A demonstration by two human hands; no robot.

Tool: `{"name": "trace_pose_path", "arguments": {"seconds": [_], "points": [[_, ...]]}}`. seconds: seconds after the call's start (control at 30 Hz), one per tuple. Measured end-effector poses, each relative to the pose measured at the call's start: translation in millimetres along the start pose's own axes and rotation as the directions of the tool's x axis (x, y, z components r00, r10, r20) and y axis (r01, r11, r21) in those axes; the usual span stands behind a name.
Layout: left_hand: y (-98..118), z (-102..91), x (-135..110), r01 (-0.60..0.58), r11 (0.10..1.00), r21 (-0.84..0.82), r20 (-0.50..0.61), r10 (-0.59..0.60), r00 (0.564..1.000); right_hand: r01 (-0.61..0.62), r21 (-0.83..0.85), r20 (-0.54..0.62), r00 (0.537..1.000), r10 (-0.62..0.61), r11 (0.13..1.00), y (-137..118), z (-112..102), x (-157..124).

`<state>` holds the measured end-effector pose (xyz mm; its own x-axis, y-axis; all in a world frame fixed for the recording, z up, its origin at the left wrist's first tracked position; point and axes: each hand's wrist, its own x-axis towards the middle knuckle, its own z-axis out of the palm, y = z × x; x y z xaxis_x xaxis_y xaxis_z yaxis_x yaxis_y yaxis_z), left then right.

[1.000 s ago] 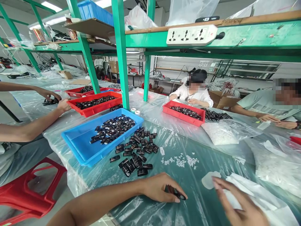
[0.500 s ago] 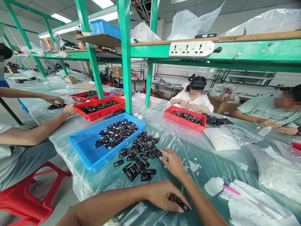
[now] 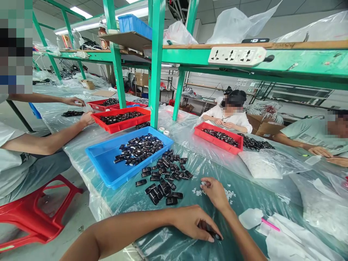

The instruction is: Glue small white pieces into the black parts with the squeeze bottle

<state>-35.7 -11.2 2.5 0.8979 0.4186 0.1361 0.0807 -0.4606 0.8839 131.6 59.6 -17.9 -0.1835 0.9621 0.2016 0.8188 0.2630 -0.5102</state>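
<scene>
My left hand [image 3: 197,224] rests low on the plastic-covered table, its fingers curled around a small black plastic piece [image 3: 217,236], mostly hidden by the fingers. Just beyond it, my right hand [image 3: 216,192] is raised over a scatter of tiny white pieces [image 3: 230,195]. Its thumb and forefinger pinch a small whitish piece [image 3: 203,184]. To the left of that hand lies a loose pile of black plastic pieces [image 3: 163,190] with pale lines on them. More of these fill the right part of a blue tray [image 3: 102,165] behind the pile.
Red trays [image 3: 116,127] of black parts stand beyond, another red tray [image 3: 217,143] farther right. Bags of white pieces [image 3: 261,165] and a pink-handled scoop [image 3: 270,224] lie to the right. A green post [image 3: 157,72] rises behind the blue tray. Co-workers sit around the table.
My right hand has moved from the edge of the black pile to the white pieces, its fingers now pinched. My left hand keeps its hold. The view has shifted slightly left.
</scene>
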Motion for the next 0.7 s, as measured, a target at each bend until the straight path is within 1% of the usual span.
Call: {"name": "trace_pose_path", "arguments": {"seconds": [0.07,0.17,0.23,0.33,0.43,0.5,0.57,0.63,0.7], "points": [[-1,0.4,0,0.006,1.000,-0.023,-0.015,-0.006,1.000,-0.006,0.080,-0.042,0.999,0.010,0.997,0,-2,0],[-4,0.9,1,0.033,0.995,-0.090,-0.059,-0.038,0.998,-0.004,0.202,-0.143,0.989,0.034,0.979,-5,-11,-5],[-6,1.0,2,0.062,0.982,-0.179,-0.099,-0.081,0.992,0.002,0.292,-0.195,0.979,0.058,0.956,-10,-20,-15],[-5,0.9,5,0.070,0.933,-0.354,-0.142,-0.127,0.982,-0.007,0.428,-0.229,0.967,0.116,0.904,-16,-36,-39],[-4,0.2,7,0.041,0.874,-0.483,-0.163,-0.137,0.977,-0.049,0.522,-0.214,0.959,0.187,0.851,-19,-48,-72],[-3,-0.7,7,0.028,0.854,-0.520,-0.169,-0.135,0.976,-0.112,0.586,-0.161,0.954,0.252,0.802,-19,-51,-92],[-3,-1.6,8,0.023,0.851,-0.525,-0.171,-0.132,0.976,-0.172,0.613,-0.129,0.941,0.312,0.771,-19,-51,-109],[-4,-2.1,8,0.025,0.859,-0.511,-0.169,-0.129,0.977,-0.194,0.601,-0.132,0.933,0.336,0.776,-20,-48,-119],[-5,-1.9,9,0.023,0.863,-0.504,-0.166,-0.123,0.979,-0.177,0.580,-0.147,0.937,0.316,0.795,-22,-44,-123]]}}
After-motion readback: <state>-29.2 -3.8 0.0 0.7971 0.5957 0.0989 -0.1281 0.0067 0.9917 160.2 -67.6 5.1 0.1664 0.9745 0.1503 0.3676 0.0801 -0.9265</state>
